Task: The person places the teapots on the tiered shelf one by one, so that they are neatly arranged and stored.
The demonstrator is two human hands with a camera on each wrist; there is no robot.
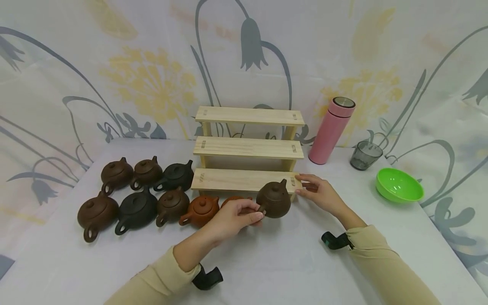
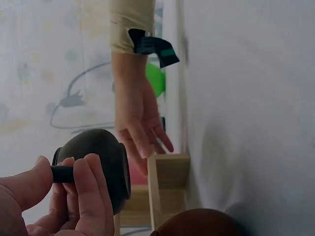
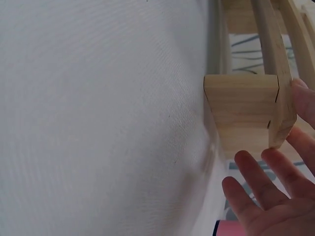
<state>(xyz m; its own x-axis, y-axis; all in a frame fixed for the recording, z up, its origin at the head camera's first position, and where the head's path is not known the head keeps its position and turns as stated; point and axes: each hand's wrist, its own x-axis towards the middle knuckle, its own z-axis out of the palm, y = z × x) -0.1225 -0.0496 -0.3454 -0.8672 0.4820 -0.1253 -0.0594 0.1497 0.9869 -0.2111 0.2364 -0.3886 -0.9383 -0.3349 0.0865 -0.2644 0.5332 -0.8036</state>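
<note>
My left hand (image 1: 234, 218) pinches the loop handle of a dark brown teapot (image 1: 273, 200) between thumb and fingers, holding it raised just in front of the bottom tier of a wooden three-tier shelf (image 1: 236, 180). Thumb and fingertips of my right hand (image 1: 322, 195) touch the right end of that bottom board; the other fingers spread loosely past it in the right wrist view. Behind the left hand a reddish teapot (image 1: 231, 199) is mostly hidden. An orange-brown teapot (image 1: 202, 211) stands left of it.
Several dark teapots, among them a black one (image 1: 137, 208), stand in two rows at the left. Right of the shelf are a pink thermos (image 1: 331, 131), a grey glass cup (image 1: 365, 156) and a green bowl (image 1: 400, 186). A patterned cloth (image 1: 152, 76) hangs behind.
</note>
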